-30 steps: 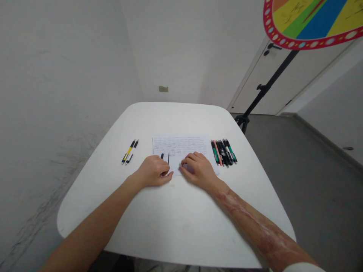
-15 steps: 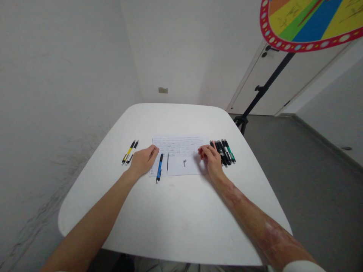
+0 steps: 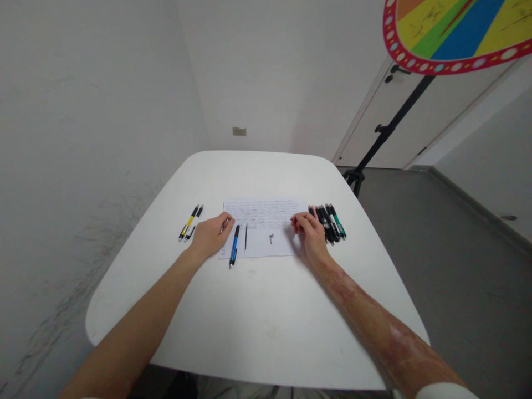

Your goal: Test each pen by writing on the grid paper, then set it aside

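L hand (image 3: 211,235) rests loosely curled, holding nothing, at the paper's (image 3: 266,235) left edge, blue pen (image 3: 234,246) just right of it, long axis front-to-back; R hand (image 3: 310,233), fingers bent, empty, touches pen row (image 3: 329,223) near table's (image 3: 257,327) right edge.

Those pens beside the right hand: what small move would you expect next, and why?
Probably the right hand closes on one pen from the dark row of pens: its fingertips already rest at that row's left edge, while the blue pen lies apart on the scribbled white paper sheet.
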Tool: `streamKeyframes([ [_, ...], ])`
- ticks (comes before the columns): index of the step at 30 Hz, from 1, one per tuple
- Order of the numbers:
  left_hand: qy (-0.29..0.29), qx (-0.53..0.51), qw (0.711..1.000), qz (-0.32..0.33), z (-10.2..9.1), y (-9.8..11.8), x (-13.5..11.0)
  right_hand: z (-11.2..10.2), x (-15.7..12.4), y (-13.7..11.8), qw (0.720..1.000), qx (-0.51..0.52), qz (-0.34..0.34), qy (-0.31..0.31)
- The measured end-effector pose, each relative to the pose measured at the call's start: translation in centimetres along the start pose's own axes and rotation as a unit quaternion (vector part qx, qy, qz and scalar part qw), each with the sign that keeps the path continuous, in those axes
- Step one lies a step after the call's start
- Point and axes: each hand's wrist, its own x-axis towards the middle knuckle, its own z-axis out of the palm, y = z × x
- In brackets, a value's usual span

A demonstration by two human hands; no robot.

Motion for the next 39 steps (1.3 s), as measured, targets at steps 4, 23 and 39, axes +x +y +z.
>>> streamKeyframes([
  [4,0.001,-0.007,1.000,0.003,0.0,0.0,0.0,0.1,0.0,-0.1,1.000,0.008,0.003,0.001],
  [23,0.059,-0.012,0.993,0.105,-0.1,0.6,-0.5,1.7,-2.4,-3.0,0.920,-0.305,-0.205,-0.133],
  [39,-0.036,0.043,0.982,0.181,0.5,3.0,-0.7,2.2,-2.9,-3.4,0.826,-0.444,-0.262,-0.226],
])
